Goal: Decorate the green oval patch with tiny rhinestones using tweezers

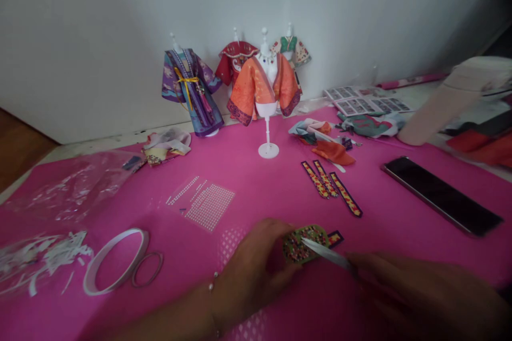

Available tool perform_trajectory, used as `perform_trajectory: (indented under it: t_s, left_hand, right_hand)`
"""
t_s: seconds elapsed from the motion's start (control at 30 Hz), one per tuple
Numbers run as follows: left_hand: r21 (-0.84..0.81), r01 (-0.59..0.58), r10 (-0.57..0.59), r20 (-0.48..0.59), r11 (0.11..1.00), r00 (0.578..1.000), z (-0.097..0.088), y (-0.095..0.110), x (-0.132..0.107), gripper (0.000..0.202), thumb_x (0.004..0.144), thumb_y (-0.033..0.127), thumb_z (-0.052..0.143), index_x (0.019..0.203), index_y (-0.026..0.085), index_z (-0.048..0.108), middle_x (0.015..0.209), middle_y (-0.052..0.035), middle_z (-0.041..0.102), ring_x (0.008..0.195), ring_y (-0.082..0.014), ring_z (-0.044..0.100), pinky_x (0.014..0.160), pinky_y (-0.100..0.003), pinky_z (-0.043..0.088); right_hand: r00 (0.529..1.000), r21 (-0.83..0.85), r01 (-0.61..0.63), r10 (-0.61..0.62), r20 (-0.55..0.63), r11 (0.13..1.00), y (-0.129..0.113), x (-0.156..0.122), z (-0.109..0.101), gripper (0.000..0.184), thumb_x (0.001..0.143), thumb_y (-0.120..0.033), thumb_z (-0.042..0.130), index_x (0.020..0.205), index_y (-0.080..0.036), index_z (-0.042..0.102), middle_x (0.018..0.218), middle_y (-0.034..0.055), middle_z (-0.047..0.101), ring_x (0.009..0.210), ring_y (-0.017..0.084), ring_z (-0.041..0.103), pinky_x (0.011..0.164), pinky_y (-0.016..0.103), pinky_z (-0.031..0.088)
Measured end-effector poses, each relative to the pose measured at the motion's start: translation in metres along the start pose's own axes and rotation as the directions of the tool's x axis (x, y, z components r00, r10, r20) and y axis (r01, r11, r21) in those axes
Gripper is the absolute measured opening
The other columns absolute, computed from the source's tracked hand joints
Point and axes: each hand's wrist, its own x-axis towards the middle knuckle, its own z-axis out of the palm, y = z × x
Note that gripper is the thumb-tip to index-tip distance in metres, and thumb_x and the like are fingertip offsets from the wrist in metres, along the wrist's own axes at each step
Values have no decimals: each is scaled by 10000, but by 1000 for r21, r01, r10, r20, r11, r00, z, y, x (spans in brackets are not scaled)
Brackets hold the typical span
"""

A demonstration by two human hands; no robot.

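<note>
Green dish [316, 228] of beads [294, 250], toward five o'clock over the pink worktop [248, 186]: left hand [256, 266] pinches its edge, apparently steadying it; right hand [404, 282] grips pointed tweezers [328, 252], tip at the beads. Three patterned strips [346, 195] lie clear at one o'clock from it.

Strips [346, 195] lie left of the phone [442, 195], before the dress forms [271, 75].
</note>
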Motion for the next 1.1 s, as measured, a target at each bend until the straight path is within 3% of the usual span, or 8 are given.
perform_trajectory:
  t_s: [0.2,0.47,0.63,0.8,1.1]
  left_hand:
    - [17,2,-1,-3,1000,1000,1,2,1,345,1148,289,810,1451,310,645,1232,-57,863,1084,-217,852,989,-304,711]
    - [134,19,-17,-19,991,1000,-3,-3,2,330,1164,464,813,1404,288,671,1190,-65,872,1029,-249,838,914,-353,685]
    - [230,93,-87,-37,969,996,-7,-12,1,368,1082,341,901,1388,289,704,1214,-63,878,1062,-288,820,949,-415,642]
    - [321,144,-145,-20,936,989,-8,-13,3,369,1046,171,829,1369,290,695,1216,-57,872,1084,-305,817,980,-465,628]
    - [349,148,-176,52,925,983,-8,-11,7,330,1047,108,693,1327,279,663,1209,-65,859,1079,-301,799,958,-494,621]
  right_hand:
    - [1000,-16,-11,11,25,1000,1,-6,3,394,1096,-145,460,1289,-322,755,972,-37,913,599,199,842,462,283,577]
    - [998,-18,-32,33,46,999,3,-11,4,379,1073,-165,501,1293,-339,756,954,-31,905,594,213,834,467,287,579]
    - [1000,-1,2,-2,15,1000,3,0,-1,319,1116,-163,474,1246,-322,718,859,-83,868,524,161,789,433,282,525]
    - [999,7,32,-32,9,999,1,10,-4,352,1110,-130,440,1207,-308,727,856,-92,867,529,133,792,451,280,513]
    - [989,-12,91,-89,115,996,5,2,-1,417,983,-76,502,1239,-299,743,923,-61,899,594,157,833,452,290,544]
